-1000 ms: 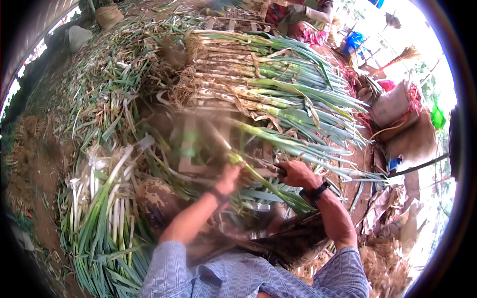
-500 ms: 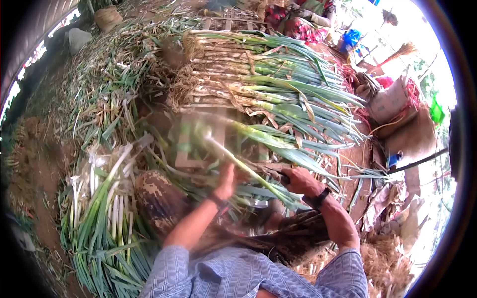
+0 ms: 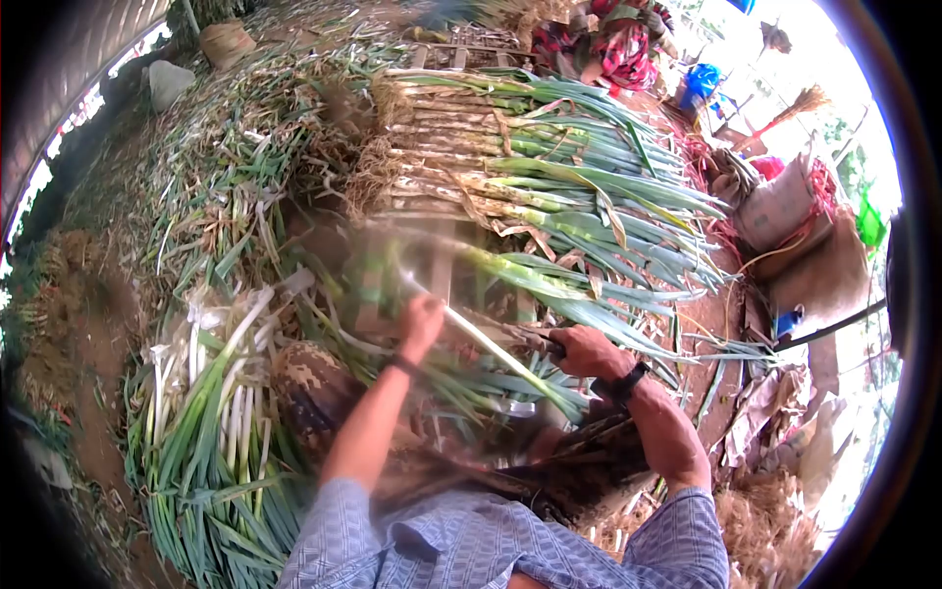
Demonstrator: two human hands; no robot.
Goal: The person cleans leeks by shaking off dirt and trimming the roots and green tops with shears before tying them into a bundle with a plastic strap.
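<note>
My left hand [image 3: 422, 322] is closed round the white stalk of a peeled green onion [image 3: 491, 350], near its white end. The stalk slants down to the right, and its green leaves lie below my right hand. My right hand [image 3: 589, 353] is closed round the dark handle of a knife [image 3: 535, 337], whose blade points left over the stalk. Just beyond my hands, a wide row of unpeeled green onions [image 3: 549, 187] lies with roots to the left and leaves to the right. Part of the view near my left hand is blurred.
A pile of peeled onions [image 3: 231, 422] lies at the left beside my knee. Leaf scraps [image 3: 226, 177] cover the ground behind it. A person in red checked clothing [image 3: 628, 54] is at the top. Sacks [image 3: 814, 265] stand at the right.
My left hand has moved up and left along the stalk towards its white end, and its fingers now wrap round it. My right hand has shifted slightly left with the knife.
</note>
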